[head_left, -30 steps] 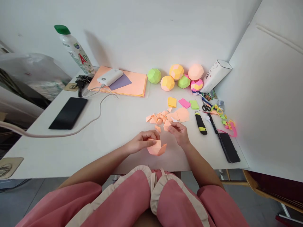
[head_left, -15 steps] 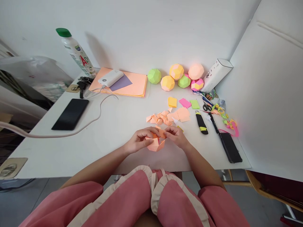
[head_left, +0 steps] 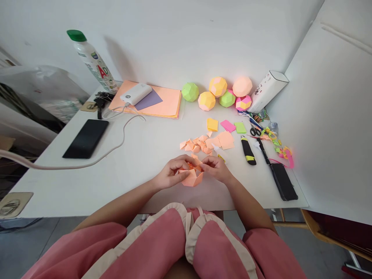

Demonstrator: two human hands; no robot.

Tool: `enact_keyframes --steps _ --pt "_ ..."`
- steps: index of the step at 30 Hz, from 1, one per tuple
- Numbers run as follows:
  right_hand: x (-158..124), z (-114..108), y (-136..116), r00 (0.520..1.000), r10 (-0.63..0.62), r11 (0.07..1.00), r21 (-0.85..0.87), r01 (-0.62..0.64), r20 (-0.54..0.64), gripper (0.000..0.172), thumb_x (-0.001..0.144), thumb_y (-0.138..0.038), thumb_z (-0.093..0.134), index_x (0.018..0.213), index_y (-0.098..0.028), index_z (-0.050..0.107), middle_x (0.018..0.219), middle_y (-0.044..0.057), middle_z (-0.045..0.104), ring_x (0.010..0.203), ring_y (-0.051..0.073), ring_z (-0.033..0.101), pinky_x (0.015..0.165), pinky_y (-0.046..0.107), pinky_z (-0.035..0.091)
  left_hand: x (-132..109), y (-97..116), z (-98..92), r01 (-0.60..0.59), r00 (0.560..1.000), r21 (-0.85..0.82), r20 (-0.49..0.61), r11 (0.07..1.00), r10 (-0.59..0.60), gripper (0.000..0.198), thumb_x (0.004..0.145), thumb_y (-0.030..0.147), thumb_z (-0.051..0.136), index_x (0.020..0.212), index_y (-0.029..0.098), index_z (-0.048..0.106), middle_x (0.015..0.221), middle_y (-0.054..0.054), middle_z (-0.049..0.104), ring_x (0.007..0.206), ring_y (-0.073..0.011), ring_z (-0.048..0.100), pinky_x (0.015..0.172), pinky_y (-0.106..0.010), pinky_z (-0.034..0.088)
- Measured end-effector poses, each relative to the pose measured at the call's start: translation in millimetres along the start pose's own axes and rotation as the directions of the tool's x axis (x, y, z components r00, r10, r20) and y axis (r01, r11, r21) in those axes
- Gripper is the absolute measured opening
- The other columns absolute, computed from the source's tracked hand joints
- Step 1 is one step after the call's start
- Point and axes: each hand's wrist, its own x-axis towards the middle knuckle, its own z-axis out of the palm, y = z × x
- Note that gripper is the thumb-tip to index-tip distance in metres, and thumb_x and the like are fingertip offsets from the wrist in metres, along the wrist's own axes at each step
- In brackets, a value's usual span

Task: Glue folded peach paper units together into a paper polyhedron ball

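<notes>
A partly formed, open-topped peach paper ball (head_left: 192, 178) sits between my hands near the table's front edge. My left hand (head_left: 173, 172) grips its left side, thumb outside and fingers over the top. My right hand (head_left: 215, 168) pinches the paper at the ball's upper right rim. Just beyond lie several small folded peach paper pieces (head_left: 197, 145) and flat peach paper squares (head_left: 226, 140). A small white-tipped tube (head_left: 216, 148) is partly hidden behind my right hand.
Finished paper balls (head_left: 206, 100) line the wall. A box cutter (head_left: 248, 151), scissors (head_left: 255, 131) and black case (head_left: 282, 181) lie right. At left are a phone (head_left: 86, 138), cable (head_left: 123, 131), power bank (head_left: 136, 94) on paper sheets (head_left: 168, 101), and a bottle (head_left: 94, 62).
The flap at the ball's right, held up by my right fingers before, now lies lower against the rim. My right hand has shifted slightly; my left hand keeps its hold.
</notes>
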Motion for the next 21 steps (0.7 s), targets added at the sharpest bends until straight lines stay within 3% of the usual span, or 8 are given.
enact_keyframes --steps 6,9,10,12,14,15,18,21 --pt "-0.6 1.0 1.6 0.999 0.019 0.994 -0.105 -0.015 0.035 0.021 0.078 -0.037 0.064 0.07 -0.018 0.06 0.066 0.0 0.059 0.06 0.011 0.054 0.053 0.024 0.042 -0.1 -1.6 0.8 -0.002 1.0 0.018 0.023 1.0 0.001 0.023 0.088 0.026 0.052 0.067 0.017 0.05 0.11 -0.013 0.059 0.097 -0.0225 0.057 0.083 -0.039 0.044" --pt "-0.8 -0.8 -2.8 0.993 -0.118 0.971 -0.208 0.117 0.008 0.022 0.083 -0.037 0.056 0.071 -0.019 0.06 0.067 0.001 0.06 0.064 0.014 0.056 0.059 0.028 0.046 0.3 -0.5 0.1 0.03 1.0 0.037 0.004 0.999 -0.03 0.026 0.087 0.032 0.054 0.066 0.017 0.05 0.104 -0.012 0.06 0.093 -0.0216 0.057 0.081 -0.038 0.045" --pt "-0.3 -3.0 -4.3 0.975 -0.213 0.938 -0.291 0.187 -0.061 0.022 0.085 -0.036 0.054 0.071 -0.019 0.06 0.07 0.003 0.061 0.069 0.016 0.057 0.064 0.031 0.048 0.5 0.1 -0.3 0.047 0.999 0.039 -0.004 0.998 -0.046 0.027 0.087 0.034 0.054 0.066 0.017 0.05 0.102 -0.012 0.06 0.092 -0.0213 0.057 0.08 -0.037 0.045" --pt "1.8 -10.4 -5.3 0.874 -0.43 0.806 -0.534 0.258 -0.227 0.02 0.086 -0.034 0.052 0.073 -0.02 0.06 0.078 0.006 0.062 0.082 0.02 0.057 0.077 0.037 0.048 0.9 1.0 -0.8 0.068 0.998 0.024 -0.015 0.997 -0.067 0.028 0.086 0.036 0.055 0.066 0.017 0.051 0.098 -0.011 0.059 0.089 -0.0206 0.056 0.079 -0.036 0.045" --pt "4.6 -20.6 -2.4 0.782 -0.544 0.647 -0.746 0.16 -0.304 0.015 0.084 -0.033 0.054 0.082 -0.02 0.061 0.088 0.009 0.062 0.094 0.025 0.054 0.086 0.042 0.045 1.2 1.0 -0.8 0.081 0.997 -0.018 -0.01 0.997 -0.082 0.028 0.086 0.037 0.055 0.066 0.017 0.052 0.096 -0.01 0.059 0.087 -0.02 0.057 0.077 -0.036 0.046" --pt "5.9 -25.9 0.4 0.785 -0.535 0.589 -0.804 0.083 -0.311 0.018 0.083 -0.035 0.055 0.09 -0.019 0.061 0.094 0.012 0.061 0.099 0.027 0.052 0.086 0.043 0.045 1.2 0.7 -0.6 0.088 0.996 -0.042 -0.006 0.995 -0.088 0.029 0.086 0.037 0.055 0.066 0.017 0.052 0.094 -0.01 0.059 0.085 -0.0197 0.057 0.076 -0.035 0.046" --pt "7.2 -37.5 10.9 0.876 -0.363 0.483 -0.868 -0.114 -0.317 0.04 0.08 -0.044 0.058 0.11 -0.017 0.054 0.104 0.015 0.056 0.102 0.031 0.051 0.078 0.041 0.046 1.1 -1.1 0.4 0.118 0.993 -0.089 0.005 0.989 -0.118 0.029 0.086 0.039 0.055 0.066 0.017 0.052 0.092 -0.009 0.059 0.083 -0.0192 0.058 0.073 -0.034 0.046" --pt "4.7 -39.7 17.2 0.923 -0.209 0.409 -0.886 -0.218 -0.323 0.049 0.08 -0.047 0.058 0.116 -0.016 0.048 0.104 0.015 0.055 0.096 0.03 0.054 0.068 0.036 0.045 1.2 -2.2 0.5 0.146 0.989 -0.103 0.02 0.984 -0.145 0.031 0.085 0.039 0.056 0.066 0.016 0.051 0.092 -0.009 0.059 0.083 -0.0192 0.058 0.072 -0.033 0.046"
